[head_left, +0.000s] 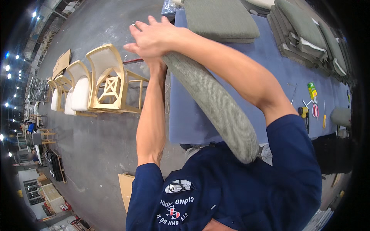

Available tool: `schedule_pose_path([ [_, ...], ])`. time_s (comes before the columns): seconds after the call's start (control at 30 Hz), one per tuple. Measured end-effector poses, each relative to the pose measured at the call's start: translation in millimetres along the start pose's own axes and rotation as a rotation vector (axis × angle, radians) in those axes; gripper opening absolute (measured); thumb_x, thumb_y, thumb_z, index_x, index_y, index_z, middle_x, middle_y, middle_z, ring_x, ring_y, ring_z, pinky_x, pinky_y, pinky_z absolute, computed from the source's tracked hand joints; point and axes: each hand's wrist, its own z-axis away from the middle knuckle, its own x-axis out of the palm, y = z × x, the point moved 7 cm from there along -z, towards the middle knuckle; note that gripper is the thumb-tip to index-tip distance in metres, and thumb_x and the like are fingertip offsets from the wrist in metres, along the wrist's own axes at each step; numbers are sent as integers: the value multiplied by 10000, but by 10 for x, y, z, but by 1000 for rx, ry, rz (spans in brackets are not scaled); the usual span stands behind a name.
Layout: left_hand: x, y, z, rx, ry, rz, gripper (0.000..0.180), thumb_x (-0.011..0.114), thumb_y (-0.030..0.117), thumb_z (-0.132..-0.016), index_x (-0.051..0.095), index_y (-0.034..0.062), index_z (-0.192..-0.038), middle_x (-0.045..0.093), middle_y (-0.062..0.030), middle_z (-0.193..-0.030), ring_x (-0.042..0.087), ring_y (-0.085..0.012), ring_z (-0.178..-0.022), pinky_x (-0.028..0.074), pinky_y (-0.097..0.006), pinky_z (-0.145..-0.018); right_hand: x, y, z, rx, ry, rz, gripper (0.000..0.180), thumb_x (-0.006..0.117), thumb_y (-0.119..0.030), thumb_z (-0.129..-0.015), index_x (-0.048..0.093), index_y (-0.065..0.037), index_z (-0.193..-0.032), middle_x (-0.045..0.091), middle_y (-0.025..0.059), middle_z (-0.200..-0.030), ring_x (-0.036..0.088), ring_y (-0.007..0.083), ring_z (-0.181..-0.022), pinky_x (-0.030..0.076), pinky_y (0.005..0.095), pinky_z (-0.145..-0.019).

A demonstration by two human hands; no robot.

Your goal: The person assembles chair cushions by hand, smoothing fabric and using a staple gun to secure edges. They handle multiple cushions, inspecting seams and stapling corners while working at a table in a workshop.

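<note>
Right hand is at the far-left end of the grey-green ribbed-fabric cushion, back showing, fingers spread. Left hand mostly hidden behind it (can't tell if it's gripping). Cushion is seen edge-on, slanting from the hands to near right, near end at the navy short-sleeved shirt. Blue-topped table behind it: short stack of flat grey-green cushions far, taller stack far right, red-handled scissors and yellow-handled screwdriver right. Pale-wood chairs with off-white pads left, on grey floor.
</note>
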Motion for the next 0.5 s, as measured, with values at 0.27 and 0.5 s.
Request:
schedule_pose_path([
  [0.27,-59,43,-204,146,-115,-359,435,322,275,-1056,641,-9,-969,692,-128,-968,663,-216,-827,537,-391,-744,-4,488,423,-80,287,-967,724,347,-546,-1106,314,-45,-1627,316,129,-1691,268,266,-1573,205,368,-1285],
  [0.5,-71,162,8,59,-188,-305,457,345,276,-1021,677,-21,-920,710,-137,-889,691,-260,-801,559,-394,-746,-306,340,2001,-262,371,-1047,655,355,-473,-1122,333,-54,-1625,304,114,-1698,240,266,-1583,182,402,-1290],
])
